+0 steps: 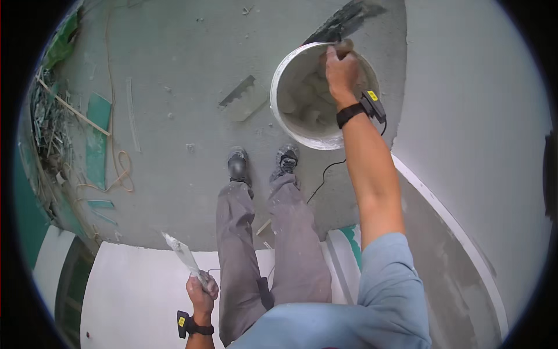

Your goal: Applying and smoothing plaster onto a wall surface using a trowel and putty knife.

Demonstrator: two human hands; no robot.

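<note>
My left hand, low at left, grips a putty knife with white compound on its blade. My right hand is closed at the far rim of a white bucket, on a small brownish thing, perhaps a handle, that I cannot make out. The bucket holds pale grey, lumpy material. A wide flat metal trowel blade lies on the floor left of the bucket.
Debris, a green board strip and an orange cord lie at left. Dark streaked material is behind the bucket. A pale surface with a white edge runs along the right; white boards are at the bottom.
</note>
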